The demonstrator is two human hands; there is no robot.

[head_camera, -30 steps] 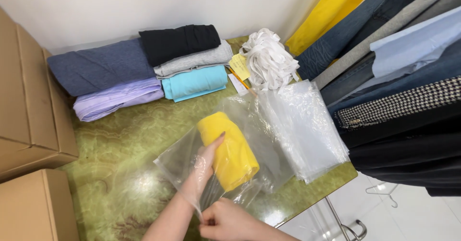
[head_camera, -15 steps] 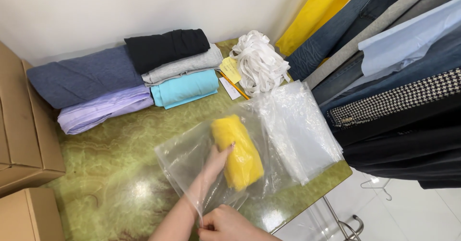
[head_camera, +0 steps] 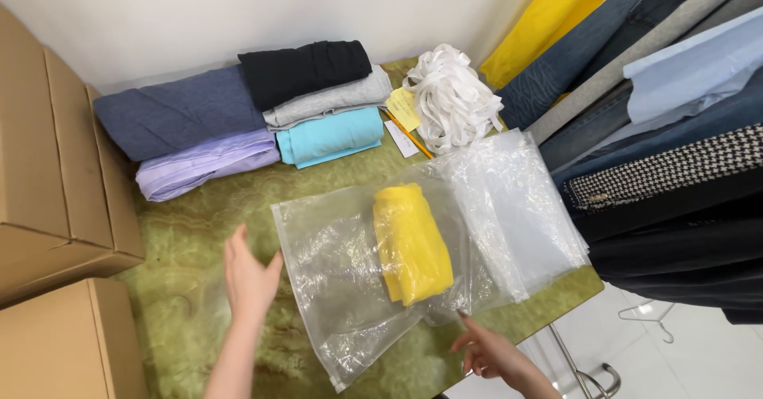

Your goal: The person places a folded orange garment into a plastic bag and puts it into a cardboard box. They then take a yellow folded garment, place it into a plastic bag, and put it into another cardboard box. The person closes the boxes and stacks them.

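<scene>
A clear plastic zip bag (head_camera: 350, 280) lies flat on the green marbled desk (head_camera: 183, 232), and inside it, toward its right half, sits a folded yellow garment (head_camera: 411, 244). The left hand (head_camera: 248, 276) hovers just beside the bag's left edge, palm open, fingers spread, its grip empty. The right hand (head_camera: 489, 351) is at the lower edge of the view; its forefinger points to the bag's lower right corner and seems to touch it, the other fingers loosely curled, gripping nothing. Its wrist is cut off by the frame.

A stack of empty clear plastic bags (head_camera: 520, 208) lies under the right side of the filled bag. Behind it are a bundle of white ribbon (head_camera: 453, 97), a yellow paper tag (head_camera: 403, 109) and a white slip (head_camera: 400, 138) beside it; their markings are too small to read.

Folded clothes in blue-grey, lilac, black, grey and turquoise (head_camera: 262, 113) sit along the wall. Brown cardboard boxes (head_camera: 56, 184) stand at the left, partly cut off. Hanging garments (head_camera: 660, 129) fill the right side, and they hide the desk's far corner.
</scene>
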